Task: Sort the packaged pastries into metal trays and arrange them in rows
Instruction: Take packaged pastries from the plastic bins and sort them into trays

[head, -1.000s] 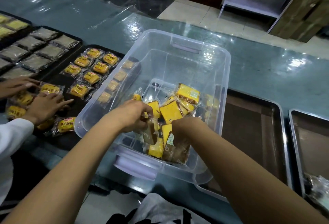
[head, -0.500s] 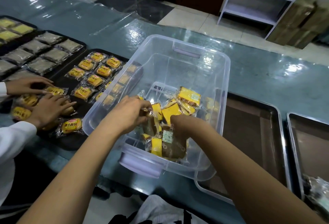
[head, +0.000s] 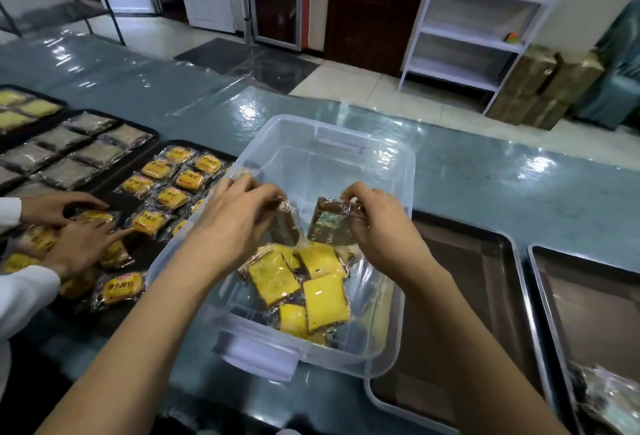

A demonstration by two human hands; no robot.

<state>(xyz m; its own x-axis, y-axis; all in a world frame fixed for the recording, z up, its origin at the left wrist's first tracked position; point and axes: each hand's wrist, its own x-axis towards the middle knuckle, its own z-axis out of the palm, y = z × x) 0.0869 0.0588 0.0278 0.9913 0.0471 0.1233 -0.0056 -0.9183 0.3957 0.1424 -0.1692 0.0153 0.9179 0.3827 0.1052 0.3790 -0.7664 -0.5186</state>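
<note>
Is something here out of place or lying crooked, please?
Yes. In the clear plastic bin the yellow packaged pastries lie in a loose, overlapping heap, not in rows. The bin's near right corner overhangs the metal tray. Nothing looks spilled or torn.

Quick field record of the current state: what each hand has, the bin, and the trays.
left hand: pinches a brown packaged pastry above the bin
right hand: pinches a second brown pastry
clear plastic bin: yellow packaged pastries lie inside
metal trays: right of the bin, nearest one shows no pastries
dark tray: left, rows of yellow packs; another person's hands on them
</note>
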